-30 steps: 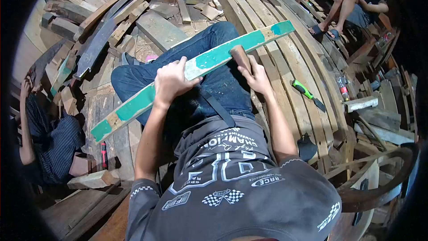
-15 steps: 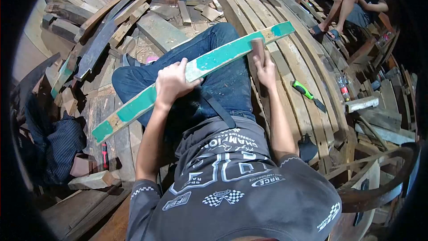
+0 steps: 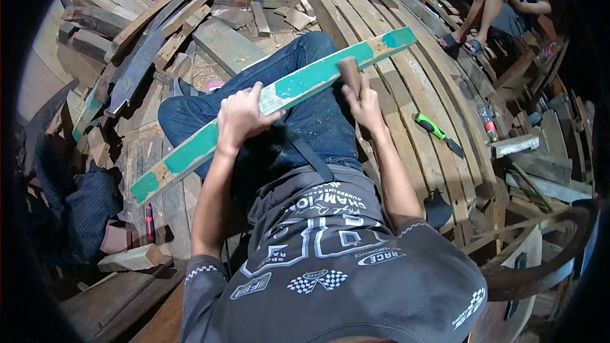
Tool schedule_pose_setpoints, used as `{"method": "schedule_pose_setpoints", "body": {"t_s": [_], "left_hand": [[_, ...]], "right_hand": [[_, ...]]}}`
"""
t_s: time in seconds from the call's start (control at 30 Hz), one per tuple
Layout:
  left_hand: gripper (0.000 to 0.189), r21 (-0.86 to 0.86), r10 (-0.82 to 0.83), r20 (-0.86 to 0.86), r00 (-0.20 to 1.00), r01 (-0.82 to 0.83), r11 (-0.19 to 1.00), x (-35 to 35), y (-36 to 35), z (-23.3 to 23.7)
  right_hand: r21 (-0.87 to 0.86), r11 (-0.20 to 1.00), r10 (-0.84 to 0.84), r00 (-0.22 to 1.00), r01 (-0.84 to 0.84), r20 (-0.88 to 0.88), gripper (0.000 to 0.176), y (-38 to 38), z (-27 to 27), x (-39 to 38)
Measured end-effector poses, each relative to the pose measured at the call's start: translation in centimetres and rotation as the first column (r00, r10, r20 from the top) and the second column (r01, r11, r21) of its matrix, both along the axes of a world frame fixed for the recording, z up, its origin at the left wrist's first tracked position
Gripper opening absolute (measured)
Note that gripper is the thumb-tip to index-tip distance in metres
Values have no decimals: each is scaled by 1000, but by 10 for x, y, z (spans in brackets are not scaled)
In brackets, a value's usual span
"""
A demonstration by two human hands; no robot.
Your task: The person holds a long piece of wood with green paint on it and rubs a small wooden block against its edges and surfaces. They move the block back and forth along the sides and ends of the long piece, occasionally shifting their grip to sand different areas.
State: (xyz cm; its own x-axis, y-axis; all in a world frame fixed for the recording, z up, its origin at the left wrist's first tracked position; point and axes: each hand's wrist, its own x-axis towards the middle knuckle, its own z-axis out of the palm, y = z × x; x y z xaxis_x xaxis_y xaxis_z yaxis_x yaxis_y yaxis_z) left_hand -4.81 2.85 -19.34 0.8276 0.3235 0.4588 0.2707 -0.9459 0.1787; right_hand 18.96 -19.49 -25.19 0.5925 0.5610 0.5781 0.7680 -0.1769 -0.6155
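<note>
A long wooden strip with patches of green paint lies slantwise across my lap, its right end higher in view. My left hand is wrapped round the strip near its middle, thumb on the near side. My right hand grips a brownish block-like tool, whose top rests against the near edge of the green strip, right of centre. Bare pale wood shows between the painted patches beside my left hand.
A green utility knife lies on curved planks at the right. Wood offcuts pile up at the left, near a red-handled tool. A seated person is at the upper right; others sit at the top.
My right hand and the tool have moved left along the strip. My left hand keeps its hold, and the strip has shifted only slightly.
</note>
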Motion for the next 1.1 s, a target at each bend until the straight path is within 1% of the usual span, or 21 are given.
{"method": "schedule_pose_setpoints", "body": {"t_s": [0.03, 0.1, 0.17, 0.2, 0.23, 0.27, 0.3, 0.33, 0.37, 0.43, 0.57, 0.63, 0.7, 0.77, 0.8, 0.9, 0.93, 0.97, 1.03, 1.07, 1.1], "left_hand": [[76, -5, 2, -23, 1000, -2, 1000, 1, 1, 1], [78, 4, 11, -8, 1000, -11, 1000, 3, 3, -1], [80, -7, 22, -20, 1000, -22, 1000, 3, 7, -6], [81, -19, 25, -37, 999, -25, 999, 5, 12, -8], [82, -32, 26, -52, 998, -28, 999, 9, 12, 1], [83, -151, 16, -256, 967, -56, 987, 12, 17, 15], [83, -180, 5, -282, 959, -58, 982, 12, 19, 22], [83, -208, -7, -309, 951, -60, 976, 12, 22, 26], [83, -233, -20, -333, 943, -62, 970, 12, 24, 29], [84, -241, -5, -350, 937, -85, 967, 16, 28, 28], [90, -299, -14, -338, 941, -93, 950, 20, 35, 25], [92, -306, -27, -310, 950, -73, 949, 23, 45, 19], [94, -384, -73, -357, 931, -75, 920, 24, 53, 23], [95, -407, -94, -334, 938, -54, 912, 25, 55, 24], [93, -418, -107, -331, 938, -44, 907, 25, 59, 23], [87, -498, -170, -335, 927, -21, 867, 29, 65, 26], [86, -522, -193, -324, 926, -4, 853, 32, 70, 24], [85, -548, -219, -315, 924, 12, 837, 32, 75, 19], [85, -592, -251, -303, 919, 25, 806, 33, 81, 18], [85, -611, -263, -296, 918, 29, 791, 33, 84, 18], [85, -616, -260, -298, 919, 23, 788, 34, 86, 20]], "right_hand": [[-123, 982, 151, 987, -142, 64, 52, -5, 2, -3], [-144, 977, 169, 982, -155, 87, 51, -10, 2, 11], [-70, 996, -52, 999, 52, 7, 48, -6, 1, 23], [108, 991, -88, 995, 84, 37, 45, 4, -7, 32], [84, 980, -183, 983, 180, 27, 45, 10, -1, 21], [41, 990, -135, 989, 138, -67, 44, 13, 6, 10], [2, 996, -90, 982, 91, -164, 44, 14, 12, 0], [-72, 997, -21, 999, 24, 47, 46, 13, 9, -3], [-79, 991, 116, 991, -111, 63, 48, 10, 9, -4], [-219, 975, 52, 994, -30, 94, 49, 4, 17, 2], [4, 990, -144, 990, 144, -7, 48, 22, 2, 27], [-11, 997, -82, 994, 82, -79, 46, 28, 15, 3], [-131, 987, 100, 994, -93, 51, 45, 25, 17, -4], [-211, 975, 87, 991, -64, 103, 45, 19, 28, 2], [-71, 997, 46, 990, -37, 132, 44, 20, 29, 8], [78, 988, -134, 991, 136, -32, 43, 30, 17, 30], [57, 985, -161, 987, 160, 13, 44, 35, 18, 26], [-19, 999, -47, 996, 46, -73, 46, 35, 16, 19], [-182, 972, 176, 976, -150, 132, 47, 37, 12, 1], [-180, 960, 240, 959, -213, 148, 47, 34, 14, -4], [-188, 970, 179, 976, -154, 127, 48, 32, 18, 0]]}}
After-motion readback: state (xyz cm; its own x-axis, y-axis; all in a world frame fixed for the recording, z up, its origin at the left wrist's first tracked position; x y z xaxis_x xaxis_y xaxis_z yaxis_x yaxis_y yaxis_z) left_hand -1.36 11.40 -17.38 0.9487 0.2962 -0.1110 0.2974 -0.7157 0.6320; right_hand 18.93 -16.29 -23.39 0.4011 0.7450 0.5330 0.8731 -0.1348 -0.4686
